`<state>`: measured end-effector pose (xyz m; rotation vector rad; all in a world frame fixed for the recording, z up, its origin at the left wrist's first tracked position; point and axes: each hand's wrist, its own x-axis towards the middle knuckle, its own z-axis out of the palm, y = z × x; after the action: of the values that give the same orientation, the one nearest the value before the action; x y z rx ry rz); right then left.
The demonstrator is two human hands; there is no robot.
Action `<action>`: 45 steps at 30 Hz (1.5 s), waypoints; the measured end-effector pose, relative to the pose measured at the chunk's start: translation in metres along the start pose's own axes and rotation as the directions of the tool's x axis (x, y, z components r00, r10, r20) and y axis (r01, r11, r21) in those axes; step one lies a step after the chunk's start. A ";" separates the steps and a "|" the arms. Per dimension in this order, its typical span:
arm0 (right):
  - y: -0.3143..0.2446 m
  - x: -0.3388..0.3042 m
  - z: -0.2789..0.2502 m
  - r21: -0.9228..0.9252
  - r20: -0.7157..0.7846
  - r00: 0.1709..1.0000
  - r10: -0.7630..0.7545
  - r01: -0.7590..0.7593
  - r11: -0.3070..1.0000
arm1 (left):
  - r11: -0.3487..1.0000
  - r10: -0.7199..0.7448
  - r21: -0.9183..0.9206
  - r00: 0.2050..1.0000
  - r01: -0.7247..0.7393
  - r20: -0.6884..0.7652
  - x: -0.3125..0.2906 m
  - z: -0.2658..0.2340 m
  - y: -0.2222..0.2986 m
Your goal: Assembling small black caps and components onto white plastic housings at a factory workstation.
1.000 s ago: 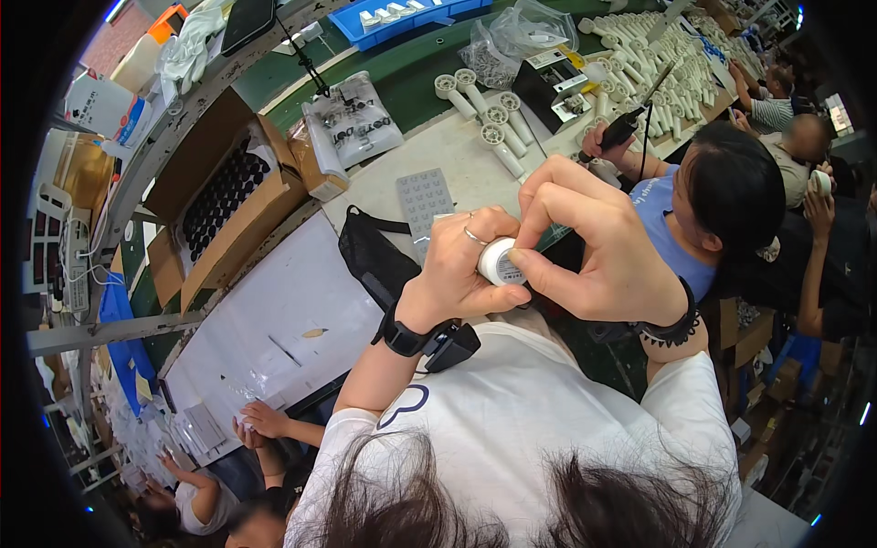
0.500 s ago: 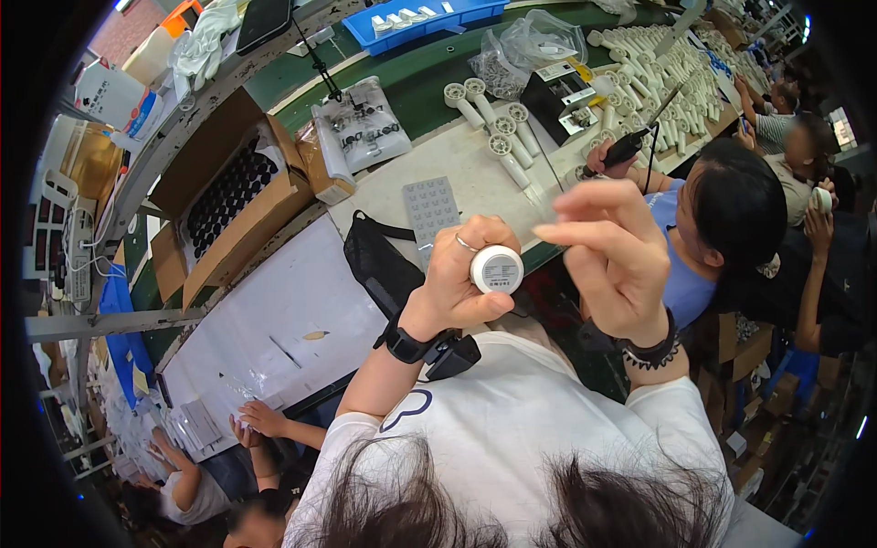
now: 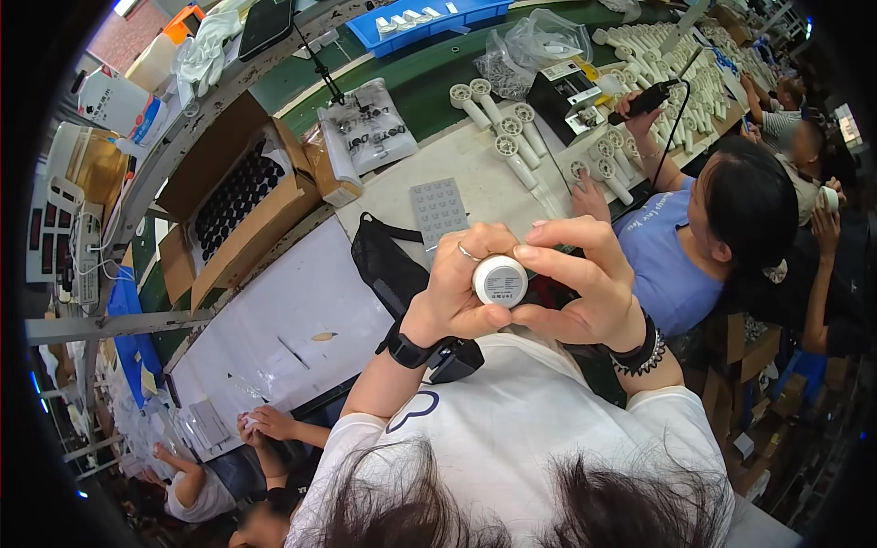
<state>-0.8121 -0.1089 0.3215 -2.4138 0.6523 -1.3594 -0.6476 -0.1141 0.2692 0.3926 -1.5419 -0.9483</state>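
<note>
My left hand (image 3: 461, 283) is wrapped round a white round-ended part (image 3: 500, 281) whose flat end, bearing a grey printed label, faces up. The rest of that part is hidden in the fist. From the right, my right hand (image 3: 585, 288) brings its bent thumb and forefinger against the rim of the same end, one at the upper edge and one at the lower. Just beyond my hands lies a grey sheet of small labels (image 3: 438, 210) on the bench. Beside it is a black mesh pouch (image 3: 388, 260).
An open cardboard box (image 3: 247, 237) of dark round pieces stands at left. White handle-shaped parts (image 3: 516, 146) lie ahead, with a pile farther right. A co-worker in blue (image 3: 671, 247) holds a black powered driver (image 3: 647, 100) on my right. A blue tray (image 3: 425, 23) sits at the back.
My right hand has come in from the right, and its fingers now meet the white part's labelled end. The co-worker's driver has lifted away, and their other hand now shows on the handles.
</note>
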 end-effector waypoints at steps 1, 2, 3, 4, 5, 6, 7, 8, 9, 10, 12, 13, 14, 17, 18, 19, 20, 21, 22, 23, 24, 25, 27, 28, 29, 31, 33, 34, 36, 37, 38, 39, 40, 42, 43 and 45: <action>0.002 -0.001 0.002 -0.009 -0.004 1.000 -0.028 0.028 1.000 | 1.000 0.006 0.003 1.000 -0.006 0.001 0.000 0.000 0.000; 0.003 -0.001 0.003 -0.017 -0.008 0.998 -0.056 0.055 0.998 | 1.000 0.005 0.003 1.000 -0.005 0.002 0.000 0.001 0.000; 0.004 -0.001 0.004 -0.026 -0.011 0.997 -0.083 0.083 0.996 | 1.000 0.021 0.000 1.000 -0.021 -0.003 0.001 0.001 0.000; 0.005 -0.001 0.004 -0.027 -0.012 0.997 -0.082 0.081 0.996 | 0.999 0.037 -0.003 0.999 -0.037 -0.008 0.001 0.001 0.000; 0.005 -0.001 0.004 -0.056 -0.004 0.995 -0.103 0.103 0.993 | 0.999 0.052 -0.006 0.999 -0.053 -0.015 0.001 0.001 0.000; 0.005 0.000 0.004 -0.085 0.004 0.992 -0.124 0.123 0.989 | 0.999 0.051 -0.006 0.999 -0.051 -0.014 0.001 0.001 0.000; 0.006 0.000 0.004 -0.114 0.013 0.990 -0.143 0.144 0.983 | 1.000 0.019 -0.020 1.000 -0.019 0.012 -0.001 -0.001 0.001; 0.006 0.000 0.004 -0.113 0.012 0.990 -0.141 0.142 0.983 | 0.999 -0.012 -0.032 0.999 0.014 0.038 -0.002 -0.003 0.003; 0.007 -0.001 0.005 -0.120 0.003 0.990 -0.142 0.141 0.983 | 0.998 -0.044 -0.044 0.997 0.047 0.065 -0.002 -0.003 0.003; 0.007 -0.001 0.005 -0.127 -0.005 0.989 -0.146 0.144 0.981 | 0.998 -0.043 -0.044 0.997 0.046 0.066 -0.002 -0.003 0.003; 0.008 -0.003 0.007 -0.135 -0.014 0.989 -0.150 0.146 0.980 | 1.000 0.011 -0.029 0.999 -0.010 0.032 0.000 0.000 0.002; 0.009 -0.003 0.009 -0.109 -0.032 0.988 -0.150 0.146 0.983 | 0.999 0.038 -0.020 0.999 -0.038 0.016 0.001 0.001 0.002; 0.009 -0.004 0.010 -0.083 -0.050 0.987 -0.150 0.146 0.986 | 0.999 0.039 -0.019 0.999 -0.039 0.017 0.000 0.001 0.002; 0.009 -0.003 0.012 -0.042 -0.064 0.993 -0.098 0.096 0.995 | 1.000 0.018 0.000 1.000 -0.018 -0.006 -0.003 0.001 0.000; 0.008 -0.002 0.012 -0.024 -0.057 0.997 -0.050 0.048 0.999 | 1.000 0.019 0.000 1.000 -0.019 -0.004 -0.003 0.001 0.001; 0.007 -0.001 0.012 -0.007 -0.050 0.999 -0.002 0.001 1.000 | 1.000 0.012 0.005 1.000 -0.012 -0.009 -0.003 0.000 0.003; 0.007 -0.002 0.015 -0.007 -0.051 0.999 -0.006 0.005 1.000 | 1.000 0.006 0.012 1.000 -0.006 -0.015 -0.003 -0.001 0.005; 0.008 -0.004 0.019 -0.001 -0.103 0.995 -0.021 0.021 1.000 | 1.000 0.001 0.018 1.000 0.000 -0.021 -0.002 -0.002 0.005; 0.010 -0.005 0.023 0.004 -0.154 0.987 -0.036 0.037 0.999 | 1.000 0.005 0.021 1.000 -0.005 -0.021 -0.001 -0.001 0.005; 0.011 -0.006 0.025 0.008 -0.205 0.977 -0.051 0.054 0.999 | 1.000 0.017 0.023 0.999 -0.017 -0.028 0.000 -0.001 0.004; 0.011 -0.005 0.025 0.007 -0.206 0.977 -0.056 0.059 0.998 | 0.999 0.030 0.024 0.999 -0.029 -0.035 0.001 0.000 0.003; 0.010 -0.005 0.025 -0.024 -0.214 0.973 -0.087 0.084 0.996 | 0.999 0.040 0.026 0.998 -0.039 -0.042 0.001 0.000 0.004; 0.009 -0.004 0.026 -0.087 -0.228 0.962 -0.150 0.133 0.987 | 0.998 0.050 0.040 0.998 -0.048 -0.046 0.002 0.000 0.004; 0.009 -0.005 0.026 -0.087 -0.229 0.961 -0.153 0.136 0.987 | 0.997 0.058 0.051 0.997 -0.056 -0.050 0.003 0.000 0.005; 0.011 -0.007 0.027 -0.108 -0.198 0.963 -0.184 0.166 0.980 | 0.996 0.067 0.062 0.996 -0.063 -0.054 0.004 0.000 0.005; 0.017 -0.013 0.027 -0.151 -0.135 0.960 -0.246 0.225 0.962 | 0.996 0.035 0.080 0.998 -0.030 -0.061 0.006 0.001 0.008; 0.021 -0.016 0.032 -0.148 -0.156 0.955 -0.252 0.230 0.962 | 0.992 -0.036 0.115 0.996 0.046 -0.082 0.007 0.003 0.011; 0.023 -0.018 0.034 -0.142 -0.177 0.951 -0.255 0.231 0.962 | 0.992 -0.033 0.115 0.996 0.043 -0.081 0.008 0.003 0.011; 0.025 -0.021 0.040 -0.134 -0.199 0.946 -0.255 0.232 0.963 | 0.993 -0.073 0.083 0.990 0.083 -0.117 0.007 0.004 0.011; 0.026 -0.023 0.042 -0.122 -0.221 0.944 -0.244 0.221 0.968 | 0.992 -0.094 0.066 0.986 0.104 -0.134 0.007 0.005 0.011; 0.026 -0.024 0.045 -0.110 -0.244 0.942 -0.232 0.211 0.971 | 0.992 -0.095 0.067 0.986 0.105 -0.134 0.008 0.005 0.012; 0.025 -0.024 0.046 -0.098 -0.266 0.939 -0.219 0.200 0.975 | 0.993 -0.107 0.035 0.983 0.113 -0.148 0.008 0.006 0.013; 0.024 -0.024 0.046 -0.096 -0.266 0.939 -0.218 0.199 0.975 | 0.993 -0.119 0.004 0.980 0.122 -0.162 0.009 0.006 0.014; 0.020 -0.023 0.044 -0.086 -0.271 0.956 -0.110 0.090 0.992 | 0.991 -0.134 -0.027 0.975 0.131 -0.177 0.010 0.006 0.016; 0.019 -0.022 0.044 -0.081 -0.273 0.960 -0.056 0.035 0.996 | 0.986 -0.163 -0.006 0.969 0.165 -0.184 0.010 0.007 0.018; 0.019 -0.022 0.044 -0.068 -0.249 0.968 -0.033 0.017 0.998 | 0.972 -0.220 0.036 0.955 0.231 -0.201 0.009 0.008 0.020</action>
<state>-0.7889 -0.1121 0.2750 -2.3274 0.7409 -1.6958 -0.6517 -0.1058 0.2911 0.6962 -1.3664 -1.0090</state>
